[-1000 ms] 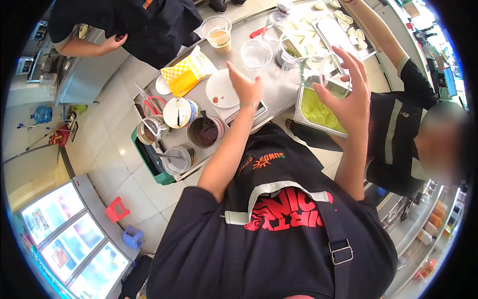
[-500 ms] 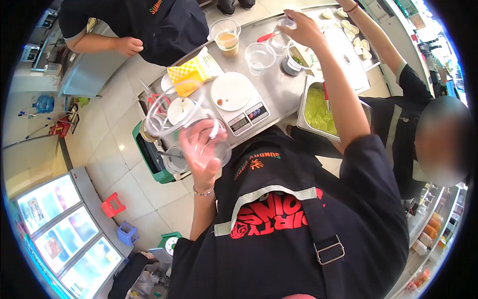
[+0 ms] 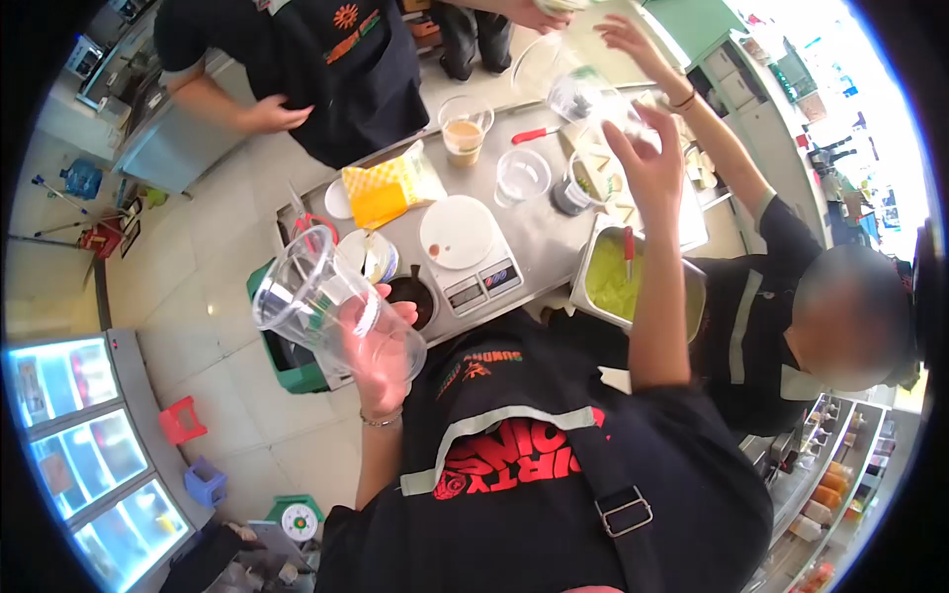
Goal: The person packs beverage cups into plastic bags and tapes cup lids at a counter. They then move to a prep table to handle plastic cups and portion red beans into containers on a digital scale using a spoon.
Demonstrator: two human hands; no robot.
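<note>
My left hand [image 3: 381, 356] is wrapped round a large clear plastic cup [image 3: 306, 287], tilted with its rim to the upper left. My right hand [image 3: 647, 163] is raised over the table's right side, thumb and fingers apart. Just beyond its fingertips is a clear cup [image 3: 578, 96], partly blurred; I cannot tell whether they touch. Under that hand stand a cup with dark contents [image 3: 573, 195] and another clear cup [image 3: 522, 178]. A metal pan of green mash [image 3: 608, 282] with a red-handled utensil [image 3: 629, 247] sits by my right forearm.
On the steel table [image 3: 549, 242] are a white kitchen scale [image 3: 460, 232], a yellow packet [image 3: 376, 198], a cup of tan drink [image 3: 463, 138] and a red-handled knife [image 3: 534, 134]. Co-workers stand opposite and at right; one's hand [image 3: 633, 44] reaches over the table.
My left hand has turned the large cup and brought it lower and left. My right hand has drawn back toward me, its fingers now apart. A co-worker's hand has come in at the top.
</note>
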